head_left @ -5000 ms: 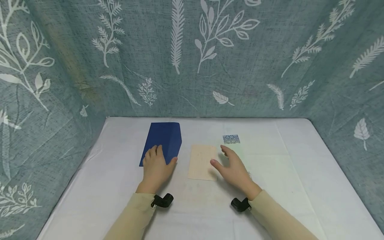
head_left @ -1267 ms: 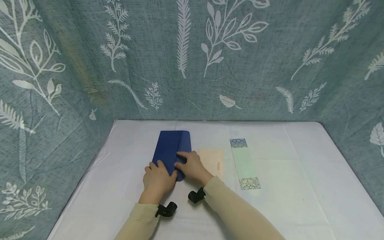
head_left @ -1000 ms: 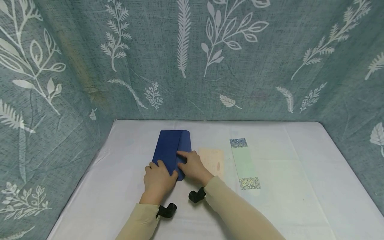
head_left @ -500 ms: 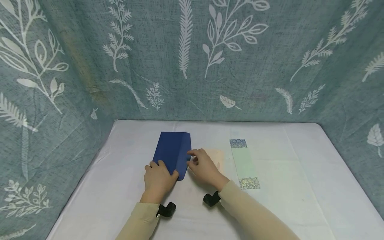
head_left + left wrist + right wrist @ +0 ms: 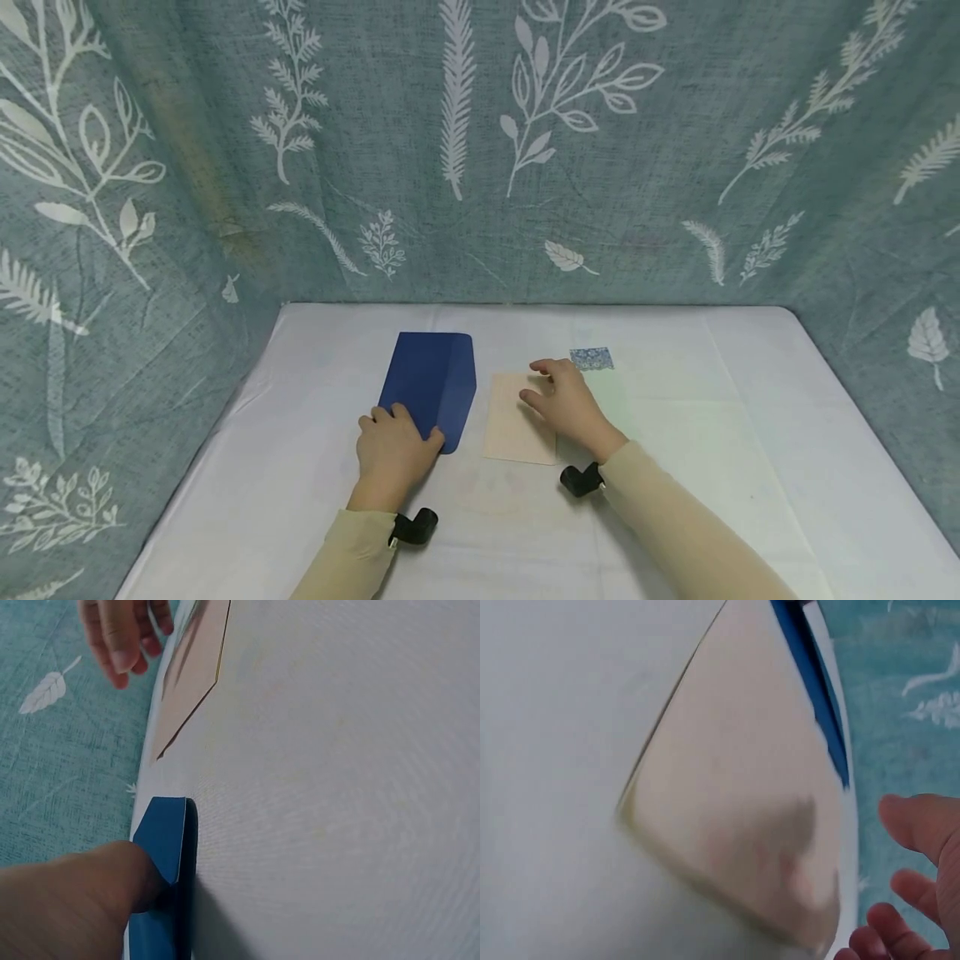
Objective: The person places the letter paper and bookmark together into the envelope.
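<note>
Hands apart: left hand (image 5: 393,454) on the blue envelope (image 5: 422,375), right hand (image 5: 570,408) over the cream card (image 5: 513,432)

Left fingers lie spread on the near end of the envelope, thumb out toward its near right corner. The right hand holds nothing; its thumb and fingers stand wide and slightly curved above the card, shadowing it.

The envelope stretches away from the left hand, with a creased panel along the side facing the right hand. The card lies flat between the hands, partly beneath the right one. Beyond and to the right of the right hand, a pale green slip (image 5: 606,385) is partly hidden by it.

Pressure and drag look like the likeliest troubles: too much weight from the left hand could crease the envelope or skid it over the cloth-covered bench (image 5: 487,542). Something as flat as the card offers little edge — grabbing fingertips could simply push it — and the right sleeve (image 5: 690,525) might knock the slip askew.
</note>
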`<state>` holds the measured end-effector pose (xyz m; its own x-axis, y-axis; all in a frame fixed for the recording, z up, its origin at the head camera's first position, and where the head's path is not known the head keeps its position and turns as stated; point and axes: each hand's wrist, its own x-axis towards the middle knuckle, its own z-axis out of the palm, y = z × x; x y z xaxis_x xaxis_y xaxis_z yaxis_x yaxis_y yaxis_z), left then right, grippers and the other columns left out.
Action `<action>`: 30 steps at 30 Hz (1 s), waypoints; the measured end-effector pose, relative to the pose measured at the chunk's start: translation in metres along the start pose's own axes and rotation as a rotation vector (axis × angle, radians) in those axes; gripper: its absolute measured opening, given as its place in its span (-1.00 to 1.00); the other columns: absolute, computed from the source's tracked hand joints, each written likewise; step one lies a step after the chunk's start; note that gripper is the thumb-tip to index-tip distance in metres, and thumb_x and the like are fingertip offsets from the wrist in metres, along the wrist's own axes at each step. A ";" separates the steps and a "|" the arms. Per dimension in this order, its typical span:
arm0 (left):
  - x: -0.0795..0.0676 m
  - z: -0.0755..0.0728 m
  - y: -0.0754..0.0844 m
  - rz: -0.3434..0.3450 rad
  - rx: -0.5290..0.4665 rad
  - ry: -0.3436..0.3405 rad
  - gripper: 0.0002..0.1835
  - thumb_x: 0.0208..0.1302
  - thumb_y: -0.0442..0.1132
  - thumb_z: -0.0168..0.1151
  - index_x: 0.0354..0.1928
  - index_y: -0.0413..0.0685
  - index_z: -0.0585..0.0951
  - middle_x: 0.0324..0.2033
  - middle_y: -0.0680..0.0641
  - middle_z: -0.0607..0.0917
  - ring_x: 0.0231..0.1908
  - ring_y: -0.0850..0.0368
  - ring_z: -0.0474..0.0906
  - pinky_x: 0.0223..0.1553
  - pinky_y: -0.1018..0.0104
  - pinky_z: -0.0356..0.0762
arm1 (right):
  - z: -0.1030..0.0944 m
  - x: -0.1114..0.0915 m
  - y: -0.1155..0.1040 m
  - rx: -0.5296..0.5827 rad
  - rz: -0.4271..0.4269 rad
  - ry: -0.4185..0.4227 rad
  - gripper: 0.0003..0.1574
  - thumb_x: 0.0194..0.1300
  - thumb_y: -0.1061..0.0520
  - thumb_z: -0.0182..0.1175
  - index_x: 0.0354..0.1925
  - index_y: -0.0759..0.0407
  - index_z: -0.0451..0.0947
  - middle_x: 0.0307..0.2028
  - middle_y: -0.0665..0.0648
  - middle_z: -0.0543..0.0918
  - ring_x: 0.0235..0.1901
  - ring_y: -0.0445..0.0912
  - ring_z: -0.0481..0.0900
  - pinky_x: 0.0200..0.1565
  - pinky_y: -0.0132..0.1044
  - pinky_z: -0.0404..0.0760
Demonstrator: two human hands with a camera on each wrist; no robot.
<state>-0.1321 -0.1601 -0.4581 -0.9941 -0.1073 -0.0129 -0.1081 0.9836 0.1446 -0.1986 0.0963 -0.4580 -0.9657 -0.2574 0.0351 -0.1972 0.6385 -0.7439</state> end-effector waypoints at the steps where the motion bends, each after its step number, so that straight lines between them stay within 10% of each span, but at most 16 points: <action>1: 0.000 0.000 0.000 0.000 0.000 -0.002 -0.09 0.18 0.19 0.15 0.18 -0.63 0.34 -0.01 -0.63 0.41 -0.02 -0.50 0.37 -0.27 -0.14 0.56 | -0.001 0.000 0.003 -0.010 0.011 0.002 -0.35 0.25 0.01 0.32 0.21 0.27 0.45 0.10 0.27 0.47 0.06 0.09 0.43 0.08 -0.01 0.44; 30: -0.004 0.002 0.002 -0.016 -0.030 0.022 -0.09 0.16 0.18 0.15 0.20 -0.62 0.34 0.02 -0.62 0.39 -0.01 -0.48 0.36 -0.29 -0.14 0.55 | -0.001 0.001 0.028 -0.044 0.097 -0.035 -0.32 0.21 -0.03 0.36 0.16 0.29 0.42 0.11 0.30 0.32 0.13 0.16 0.29 0.15 0.06 0.34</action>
<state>-0.1286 -0.1575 -0.4593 -0.9920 -0.1263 0.0067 -0.1232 0.9769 0.1745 -0.2048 0.1149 -0.4786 -0.9742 -0.2176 -0.0601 -0.1108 0.6928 -0.7126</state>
